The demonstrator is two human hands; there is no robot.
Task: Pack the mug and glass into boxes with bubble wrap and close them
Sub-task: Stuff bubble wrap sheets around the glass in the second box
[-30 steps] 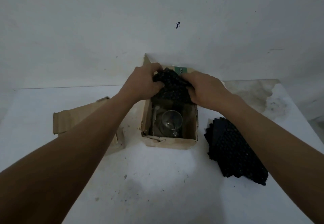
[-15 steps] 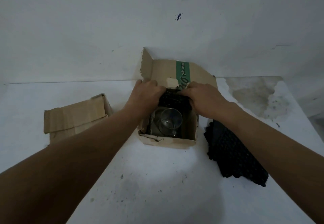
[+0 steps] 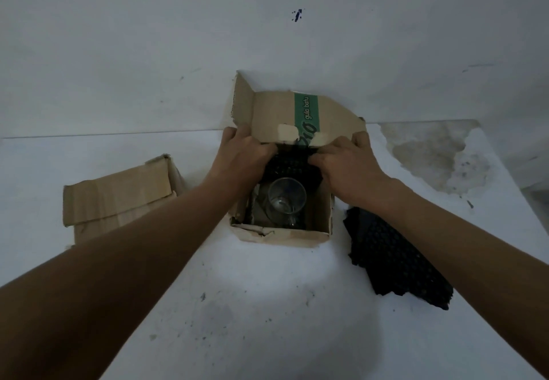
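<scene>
An open brown cardboard box (image 3: 282, 235) stood at the middle of the white table's (image 3: 267, 305) far edge, close against the white wall (image 3: 148, 37). Its far flap (image 3: 276, 112), printed with a green band, stood upright in front of the wall.

A clear glass mug (image 3: 286, 201) stood upright on the floor of that box, mouth up, with its small handle turned towards the near wall. A wad of black bubble wrap (image 3: 289, 165) filled the far end of the box, touching the mug's far side.

The left hand (image 3: 243, 153) was clenched on the left side of the wad, its knuckles up and its fingertips hidden in the wrap. The right hand (image 3: 347, 162) grasped the right side in the same way, fingers curled down into the box. One finger of each hand reached to the flap's lower corners. Both forearms stretched in from the near edge.

A flat sheet of black bubble wrap (image 3: 398, 263) lay on the table just beside the open box's right wall, running towards the near right corner. A second brown cardboard box (image 3: 118, 192), its flaps folded over the top, sat towards the left edge, apart from the open one. A grey stained patch (image 3: 430, 156) marked the far right corner.
</scene>
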